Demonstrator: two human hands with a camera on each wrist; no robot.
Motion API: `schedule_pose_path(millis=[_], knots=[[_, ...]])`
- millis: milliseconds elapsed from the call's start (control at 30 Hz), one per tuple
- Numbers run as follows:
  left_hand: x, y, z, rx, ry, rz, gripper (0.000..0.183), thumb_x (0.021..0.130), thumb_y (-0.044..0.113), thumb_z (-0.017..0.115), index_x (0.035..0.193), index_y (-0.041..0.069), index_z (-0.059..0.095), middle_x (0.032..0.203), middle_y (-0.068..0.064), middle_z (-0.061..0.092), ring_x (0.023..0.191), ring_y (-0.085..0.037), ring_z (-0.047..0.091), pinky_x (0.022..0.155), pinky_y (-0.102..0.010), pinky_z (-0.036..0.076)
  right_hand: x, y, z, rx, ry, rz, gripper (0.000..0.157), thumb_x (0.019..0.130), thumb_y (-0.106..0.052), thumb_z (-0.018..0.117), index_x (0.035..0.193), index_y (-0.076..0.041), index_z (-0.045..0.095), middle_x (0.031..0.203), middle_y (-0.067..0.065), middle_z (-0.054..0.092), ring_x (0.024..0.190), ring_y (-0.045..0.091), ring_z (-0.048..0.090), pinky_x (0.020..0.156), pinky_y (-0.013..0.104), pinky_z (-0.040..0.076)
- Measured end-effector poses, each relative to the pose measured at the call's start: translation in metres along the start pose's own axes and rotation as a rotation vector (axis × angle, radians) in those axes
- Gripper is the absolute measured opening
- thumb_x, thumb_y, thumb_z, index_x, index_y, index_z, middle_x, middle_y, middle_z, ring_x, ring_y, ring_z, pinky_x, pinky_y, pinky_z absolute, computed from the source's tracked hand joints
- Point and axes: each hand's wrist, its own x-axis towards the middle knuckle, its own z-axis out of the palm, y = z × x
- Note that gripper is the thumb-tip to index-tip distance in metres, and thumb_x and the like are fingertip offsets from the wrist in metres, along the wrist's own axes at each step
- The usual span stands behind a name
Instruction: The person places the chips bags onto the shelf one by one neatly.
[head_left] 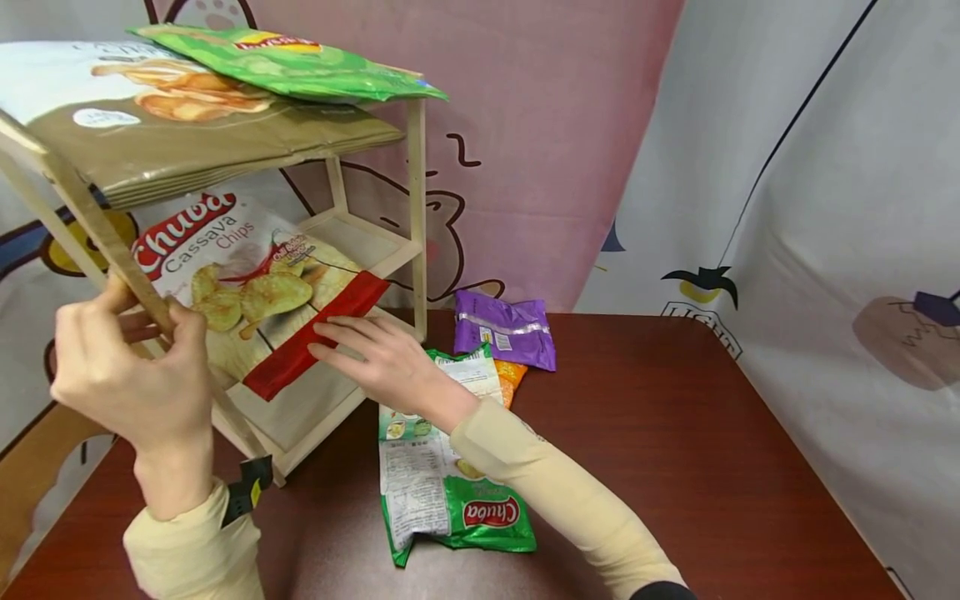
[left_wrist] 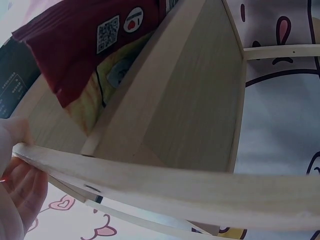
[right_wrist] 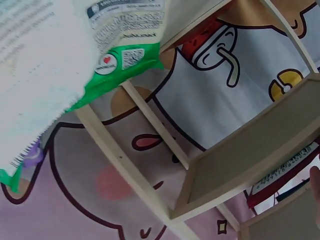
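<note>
The Chuba bag (head_left: pixel 251 304) stretches lengthwise away leftward from the nearer right hand (head_left: pixel 397 362), whose straight fingers (head_left: pixel 348 333) touch its red edge (head_left: pixel 275 375), while the left hand (head_left: pixel 138 362) grips the rack post (head_left: pixel 95 213).

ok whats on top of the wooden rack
A big white-and-brown bag lies on the wooden rack, with a green bag overlapping it. The top surface beneath is mostly hidden, as is the part of the big bag under the green one.
</note>
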Motion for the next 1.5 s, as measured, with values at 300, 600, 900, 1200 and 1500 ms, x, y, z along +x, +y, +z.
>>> schedule_pose_path(millis=[300, 600, 900, 1200, 1500], knots=[[0.001, 0.000, 0.000, -0.001, -0.005, -0.002, 0.027, 0.076, 0.011, 0.060, 0.098, 0.003, 0.071, 0.085, -0.024, 0.066, 0.072, -0.042, 0.059, 0.076, -0.004, 0.031, -0.034, 0.005, -0.006, 0.053, 0.005, 0.072, 0.026, 0.088, -0.007, 0.056, 0.113, -0.013, 0.061, 0.117, 0.003, 0.066, 0.108, 0.017, 0.060, 0.093, 0.026, 0.048], [0.000, 0.000, 0.000, -0.002, -0.007, -0.002, 0.027, 0.076, 0.011, 0.060, 0.099, 0.004, 0.071, 0.086, -0.024, 0.066, 0.073, -0.042, 0.060, 0.078, -0.009, 0.036, -0.097, 0.012, -0.005, 0.107, -0.277, 0.358, 0.026, 0.087, -0.014, 0.064, 0.113, -0.014, 0.063, 0.112, 0.003, 0.063, 0.097, 0.019, 0.059, 0.077, 0.029, 0.050], [-0.001, 0.000, 0.000, 0.006, 0.005, 0.002, 0.027, 0.076, 0.012, 0.060, 0.099, 0.003, 0.071, 0.085, -0.026, 0.065, 0.074, -0.042, 0.058, 0.075, -0.015, 0.034, -0.152, 0.015, -0.011, 0.082, -0.587, 0.822, 0.048, 0.084, -0.020, 0.066, 0.129, -0.005, 0.052, 0.116, 0.013, 0.057, 0.099, 0.030, 0.058, 0.079, 0.042, 0.050], [-0.001, 0.001, 0.000, 0.022, 0.012, -0.009, 0.026, 0.075, 0.011, 0.060, 0.097, 0.003, 0.071, 0.085, -0.026, 0.065, 0.073, -0.041, 0.057, 0.074, -0.007, 0.026, -0.162, 0.019, -0.023, 0.428, -0.668, 1.214, 0.049, 0.084, -0.023, 0.067, 0.121, 0.004, 0.050, 0.098, 0.017, 0.066, 0.085, 0.026, 0.064, 0.070, 0.038, 0.052], [-0.001, 0.002, 0.001, 0.014, 0.009, -0.021, 0.026, 0.075, 0.010, 0.059, 0.097, 0.004, 0.072, 0.085, -0.025, 0.066, 0.074, -0.041, 0.058, 0.074, -0.005, 0.027, -0.168, 0.021, -0.034, 0.768, -0.752, 1.370, 0.029, 0.083, -0.013, 0.069, 0.103, -0.001, 0.052, 0.079, 0.010, 0.061, 0.064, 0.016, 0.062, 0.055, 0.032, 0.055]])
